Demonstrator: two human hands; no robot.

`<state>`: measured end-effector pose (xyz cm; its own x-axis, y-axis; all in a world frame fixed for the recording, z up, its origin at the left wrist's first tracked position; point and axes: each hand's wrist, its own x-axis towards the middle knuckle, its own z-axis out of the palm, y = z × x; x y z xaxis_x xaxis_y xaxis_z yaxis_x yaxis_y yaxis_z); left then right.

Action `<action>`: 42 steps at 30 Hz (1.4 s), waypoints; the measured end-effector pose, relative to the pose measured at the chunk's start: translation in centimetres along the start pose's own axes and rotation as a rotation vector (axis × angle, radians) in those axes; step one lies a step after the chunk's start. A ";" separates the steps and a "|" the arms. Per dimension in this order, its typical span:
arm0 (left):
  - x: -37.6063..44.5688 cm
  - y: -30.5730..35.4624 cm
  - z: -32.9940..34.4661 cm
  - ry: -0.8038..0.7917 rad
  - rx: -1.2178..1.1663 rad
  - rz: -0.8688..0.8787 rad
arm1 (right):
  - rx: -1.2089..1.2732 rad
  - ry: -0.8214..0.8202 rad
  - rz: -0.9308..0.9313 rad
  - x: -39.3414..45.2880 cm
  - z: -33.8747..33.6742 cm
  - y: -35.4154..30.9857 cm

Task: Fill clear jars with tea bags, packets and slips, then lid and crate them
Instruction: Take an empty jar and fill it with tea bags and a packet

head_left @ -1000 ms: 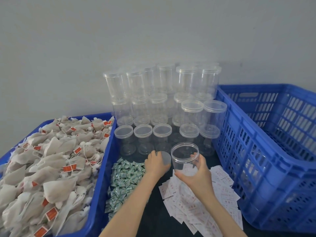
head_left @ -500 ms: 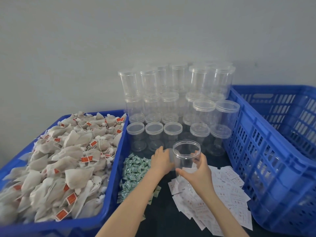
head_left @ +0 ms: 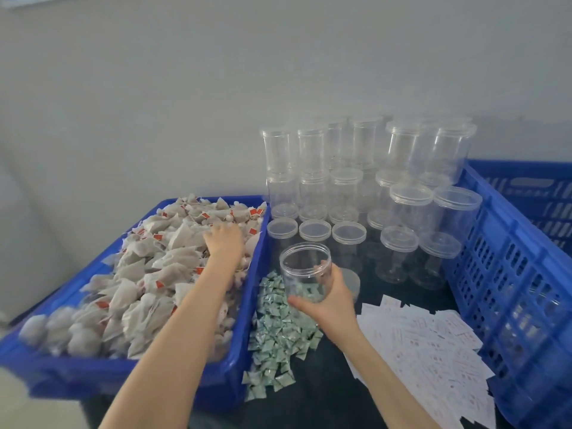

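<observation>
Right hand (head_left: 332, 300) fingers clamped round open jar (head_left: 305, 269), above packets (head_left: 280, 332). Left hand (head_left: 223, 241) on tea bags (head_left: 154, 267) in bin (head_left: 241, 329); finger state unclear.

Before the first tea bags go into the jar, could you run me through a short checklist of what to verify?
1. Open jar has its lid off: ok.
2. Right hand grips the jar near its base: ok.
3. Jar upright: not ok, its mouth tips slightly toward the tea bags.
4. Left hand rests on the tea bags in the blue bin: ok.
5. Left hand has bags pinched: cannot tell, fingers are buried.
6. Loose lid lies behind the right hand: ok.
</observation>
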<state>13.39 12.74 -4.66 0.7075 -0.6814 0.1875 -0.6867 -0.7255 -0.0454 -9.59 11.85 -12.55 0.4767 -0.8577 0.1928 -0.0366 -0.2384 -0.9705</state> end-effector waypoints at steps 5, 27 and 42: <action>0.1 -2.8 1.2 0.052 0.046 0.023 | -0.021 -0.066 -0.005 0.6 2.6 -0.6; 0.1 -6.4 -3.0 0.514 -0.829 -0.038 | -0.093 -0.125 0.008 0.5 4.8 -1.1; 1.5 -9.8 -2.3 0.099 -0.652 -0.008 | -0.084 -0.146 0.016 0.4 5.9 -0.7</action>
<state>20.77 19.04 -1.63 0.7155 -0.6418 0.2759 -0.6639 -0.5019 0.5544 -4.19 14.36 -12.64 0.5976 -0.7880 0.1480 -0.1154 -0.2672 -0.9567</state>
